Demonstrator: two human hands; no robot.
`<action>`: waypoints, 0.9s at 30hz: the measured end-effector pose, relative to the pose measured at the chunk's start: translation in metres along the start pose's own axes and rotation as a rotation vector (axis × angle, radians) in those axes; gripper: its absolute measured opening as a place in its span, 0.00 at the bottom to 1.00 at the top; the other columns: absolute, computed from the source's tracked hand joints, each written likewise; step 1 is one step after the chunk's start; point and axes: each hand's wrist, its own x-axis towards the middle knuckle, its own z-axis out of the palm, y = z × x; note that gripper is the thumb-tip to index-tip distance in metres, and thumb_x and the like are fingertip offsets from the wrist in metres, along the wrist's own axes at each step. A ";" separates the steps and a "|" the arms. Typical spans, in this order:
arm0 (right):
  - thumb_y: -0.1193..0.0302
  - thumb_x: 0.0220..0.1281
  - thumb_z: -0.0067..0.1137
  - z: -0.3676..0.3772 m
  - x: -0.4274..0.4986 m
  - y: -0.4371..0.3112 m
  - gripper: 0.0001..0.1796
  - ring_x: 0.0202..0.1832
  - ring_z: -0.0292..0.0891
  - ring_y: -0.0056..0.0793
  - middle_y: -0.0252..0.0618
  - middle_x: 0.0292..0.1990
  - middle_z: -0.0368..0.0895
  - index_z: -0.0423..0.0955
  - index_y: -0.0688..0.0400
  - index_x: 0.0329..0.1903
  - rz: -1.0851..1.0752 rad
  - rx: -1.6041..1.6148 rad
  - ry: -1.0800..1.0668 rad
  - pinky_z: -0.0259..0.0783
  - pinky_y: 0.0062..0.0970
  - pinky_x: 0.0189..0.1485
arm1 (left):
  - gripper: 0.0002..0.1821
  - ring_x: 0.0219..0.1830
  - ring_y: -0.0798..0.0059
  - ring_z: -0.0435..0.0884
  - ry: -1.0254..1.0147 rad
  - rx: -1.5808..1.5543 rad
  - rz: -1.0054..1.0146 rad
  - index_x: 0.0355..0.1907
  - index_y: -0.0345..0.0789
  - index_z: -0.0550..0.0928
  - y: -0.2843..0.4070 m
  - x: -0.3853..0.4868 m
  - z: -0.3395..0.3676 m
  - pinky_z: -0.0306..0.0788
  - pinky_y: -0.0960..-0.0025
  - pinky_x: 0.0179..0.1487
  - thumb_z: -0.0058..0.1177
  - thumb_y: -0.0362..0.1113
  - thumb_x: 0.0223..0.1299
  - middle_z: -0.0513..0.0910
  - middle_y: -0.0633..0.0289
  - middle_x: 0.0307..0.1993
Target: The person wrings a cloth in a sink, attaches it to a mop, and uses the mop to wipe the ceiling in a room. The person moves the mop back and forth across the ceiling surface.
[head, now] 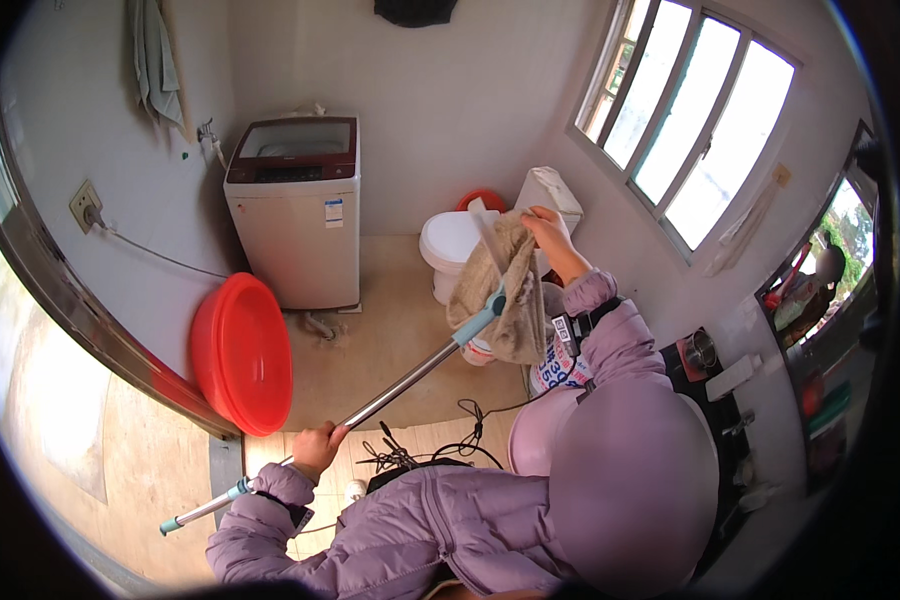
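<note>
My left hand is closed around the metal pole of a mop. The pole slants up and to the right, from a teal end cap to a teal joint. At its upper end a pale flat mop plate lies against a brown towel-like cloth, partly draped around it. My right hand grips the cloth's upper corner, in front of the toilet. The mop head is raised off the floor. Both purple jacket sleeves carry black wrist straps.
A washing machine stands at the back wall, with a red plastic basin leaning left of it. Behind the mop head is a white toilet. A pink bucket and black cables are near me. A mirror shows a person.
</note>
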 end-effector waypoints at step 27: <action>0.65 0.48 0.54 -0.004 0.002 0.035 0.13 0.48 0.73 0.47 0.46 0.42 0.79 0.77 0.49 0.39 -0.016 -0.701 0.267 0.68 0.39 0.48 | 0.23 0.15 0.56 0.76 -0.074 0.237 0.138 0.22 0.38 0.76 -0.007 -0.047 0.005 0.69 0.59 0.20 0.49 0.57 0.57 0.74 0.56 0.12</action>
